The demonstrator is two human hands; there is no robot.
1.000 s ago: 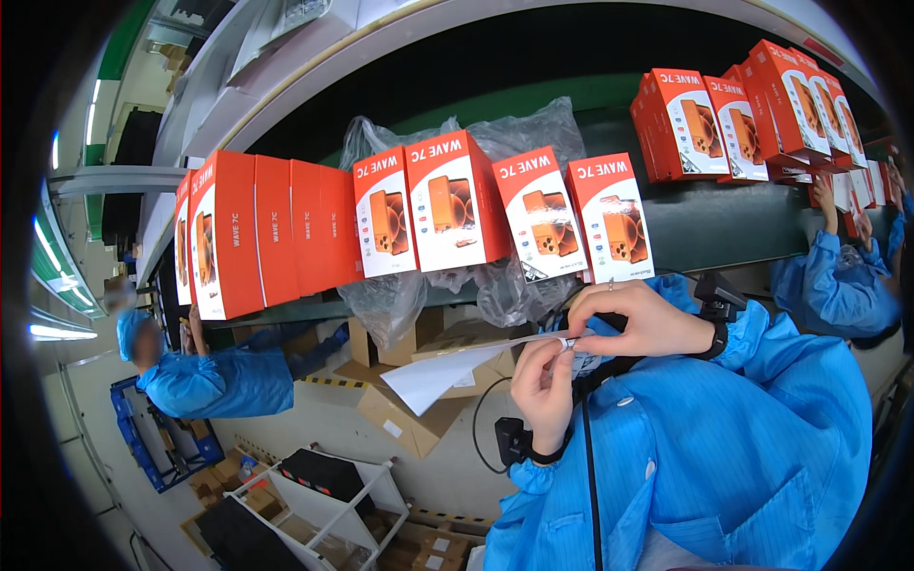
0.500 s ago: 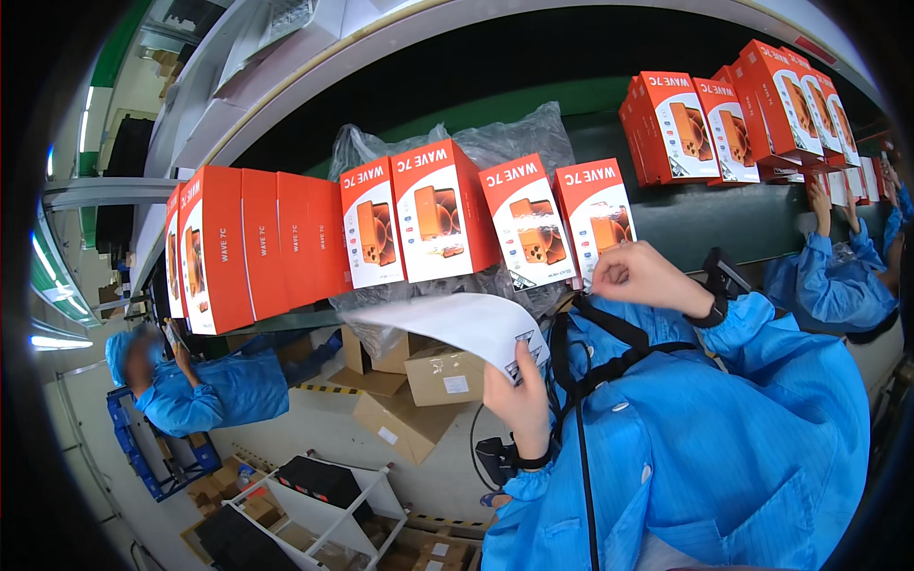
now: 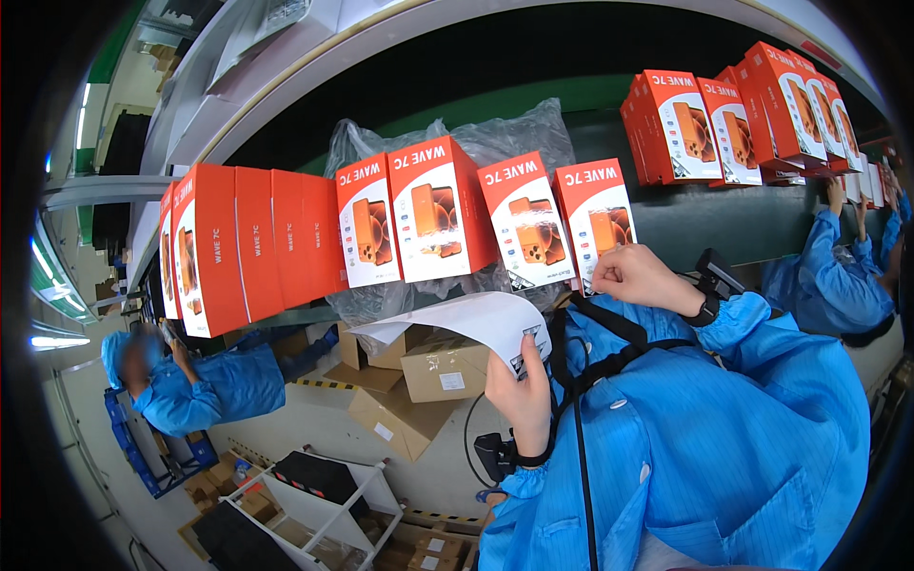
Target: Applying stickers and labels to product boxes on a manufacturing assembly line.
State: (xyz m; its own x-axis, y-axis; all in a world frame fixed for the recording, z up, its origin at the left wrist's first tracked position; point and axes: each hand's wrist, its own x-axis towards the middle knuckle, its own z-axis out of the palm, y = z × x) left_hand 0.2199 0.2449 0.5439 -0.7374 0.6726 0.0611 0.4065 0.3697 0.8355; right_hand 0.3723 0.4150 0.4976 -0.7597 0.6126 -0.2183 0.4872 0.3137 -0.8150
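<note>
My left hand (image 3: 523,392) grips a curved white sheet of labels (image 3: 455,319) by its right end, thumb on top. A few dark printed labels show beside the thumb; the rest of the sheet's upper face looks blank. My right hand (image 3: 647,279) is closed, thumb and fingertips pinched together, at the lower front of an orange-and-white phone box (image 3: 592,205). Whatever the pinch may hold is hidden. Left of that box stands another phone box (image 3: 526,224) with a dark label at its lower left corner.
More phone boxes (image 3: 433,209) line the bench leftward, some with orange sides (image 3: 252,247) facing out. Clear plastic wrap (image 3: 495,133) lies behind them. Another group of boxes (image 3: 681,128) stands far right, near co-workers (image 3: 824,257). Cartons (image 3: 443,366) and a co-worker (image 3: 209,381) are lower left.
My right hand has come slightly lower and its fingers are more closed at the box. The label sheet has shifted slightly, still in my left hand. The boxes stay standing.
</note>
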